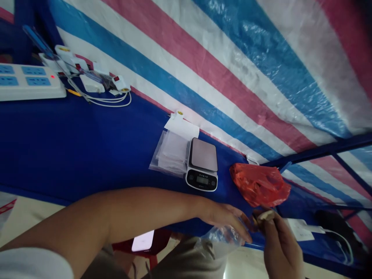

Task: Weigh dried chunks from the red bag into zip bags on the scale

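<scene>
My left hand (pixel 225 217) reaches across to the right at the table's front edge, its fingers curled at the top of a clear plastic bag (pixel 219 238) that hangs over my lap. Close to those fingertips, my right hand (pixel 280 244) pinches a small pale tan and brown piece (pixel 265 216); blur hides its exact kind. Beyond both hands lies a crumpled red plastic bag (pixel 258 184). A digital kitchen scale (pixel 203 164) with nothing on its plate sits behind my left wrist. Flat clear bags (pixel 171 153) are stacked beside the scale.
White power strip (pixel 31 81), plugs and cables (pixel 107 99) lie at the far left of the blue table (pixel 87 147). A striped tarp (pixel 203 69) walls the back. A phone (pixel 143 241) rests on a red stool (pixel 158 248) below. Another white strip (pixel 300 229) lies at right.
</scene>
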A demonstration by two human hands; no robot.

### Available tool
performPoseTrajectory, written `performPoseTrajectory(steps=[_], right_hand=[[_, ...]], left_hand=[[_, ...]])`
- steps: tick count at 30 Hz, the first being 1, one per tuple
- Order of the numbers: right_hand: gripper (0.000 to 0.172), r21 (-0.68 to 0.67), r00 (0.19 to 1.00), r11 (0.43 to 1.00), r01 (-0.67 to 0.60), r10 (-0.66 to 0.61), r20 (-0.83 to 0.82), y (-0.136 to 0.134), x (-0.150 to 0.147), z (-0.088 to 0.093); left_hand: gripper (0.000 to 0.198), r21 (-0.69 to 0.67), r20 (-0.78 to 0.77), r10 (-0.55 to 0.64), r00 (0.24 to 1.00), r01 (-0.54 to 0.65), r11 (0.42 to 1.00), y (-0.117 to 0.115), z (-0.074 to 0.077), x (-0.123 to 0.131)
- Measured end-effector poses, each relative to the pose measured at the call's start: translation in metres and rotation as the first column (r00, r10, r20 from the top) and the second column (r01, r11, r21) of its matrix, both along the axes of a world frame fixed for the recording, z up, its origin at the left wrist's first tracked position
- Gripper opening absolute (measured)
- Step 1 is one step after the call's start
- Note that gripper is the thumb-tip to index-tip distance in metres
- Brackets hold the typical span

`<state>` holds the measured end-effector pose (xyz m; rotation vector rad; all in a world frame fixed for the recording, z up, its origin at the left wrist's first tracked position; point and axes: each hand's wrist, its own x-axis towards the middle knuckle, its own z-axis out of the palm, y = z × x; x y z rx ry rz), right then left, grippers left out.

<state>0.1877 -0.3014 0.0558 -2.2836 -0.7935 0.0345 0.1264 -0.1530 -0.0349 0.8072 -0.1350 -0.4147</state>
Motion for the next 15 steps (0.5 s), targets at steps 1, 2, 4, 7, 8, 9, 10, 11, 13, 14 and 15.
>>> performPoseTrajectory(steps=[1, 2, 4, 7, 8, 9, 10, 11, 13, 14, 15], right_hand=[[0.045, -0.006, 1.000, 1.000, -0.007, 0.007, -0.005, 0.001, -0.001, 0.001], [0.045, -0.009, 1.000, 1.000, -0.016, 0.016, -0.011, 0.002, -0.002, 0.002], [0.045, -0.026, 0.999, 0.999, -0.032, 0.031, -0.027, 0.002, -0.002, 0.002], [0.045, -0.057, 0.996, 0.996, -0.066, 0.062, -0.062, 0.000, 0.001, 0.001], [0.044, -0.057, 0.994, 0.995, -0.085, 0.081, -0.067, -0.001, 0.002, 0.000], [0.043, -0.050, 0.992, 0.993, -0.111, 0.108, -0.065, -0.001, 0.002, 0.000], [0.042, -0.042, 0.989, 0.989, -0.140, 0.138, -0.058, -0.001, 0.003, 0.000], [0.042, -0.035, 0.986, 0.986, -0.161, 0.159, -0.047, 0.000, 0.003, 0.000], [0.043, -0.025, 0.985, 0.986, -0.168, 0.167, -0.038, 0.001, 0.002, 0.000], [0.044, -0.023, 0.987, 0.988, -0.154, 0.153, -0.045, 0.001, 0.001, 0.000], [0.045, -0.015, 0.990, 0.991, -0.134, 0.133, -0.057, 0.002, 0.001, -0.001]], left_hand=[[0.063, 0.001, 0.005, -0.002, 1.000, 0.002, 1.000, 0.000, -0.001, 0.000], [0.062, 0.005, 0.015, -0.002, 1.000, 0.002, 1.000, 0.000, -0.001, 0.001], [0.062, 0.016, 0.047, 0.006, 0.999, -0.006, 1.000, 0.000, -0.003, 0.003], [0.059, 0.047, 0.119, -0.010, 0.993, 0.004, 0.999, -0.003, -0.007, 0.008], [0.057, 0.058, 0.144, -0.014, 0.989, 0.005, 0.998, -0.004, -0.009, 0.009], [0.054, 0.068, 0.166, -0.015, 0.986, 0.004, 0.998, -0.005, -0.011, 0.011], [0.052, 0.073, 0.185, -0.013, 0.983, -0.001, 0.997, -0.006, -0.012, 0.012], [0.051, 0.072, 0.200, -0.007, 0.980, -0.008, 0.997, -0.007, -0.014, 0.013], [0.050, 0.062, 0.215, 0.000, 0.977, -0.014, 0.998, -0.007, -0.014, 0.013], [0.051, 0.057, 0.216, -0.001, 0.976, -0.012, 0.998, -0.007, -0.014, 0.012], [0.051, 0.053, 0.214, -0.001, 0.977, -0.011, 0.999, -0.007, -0.013, 0.011]])
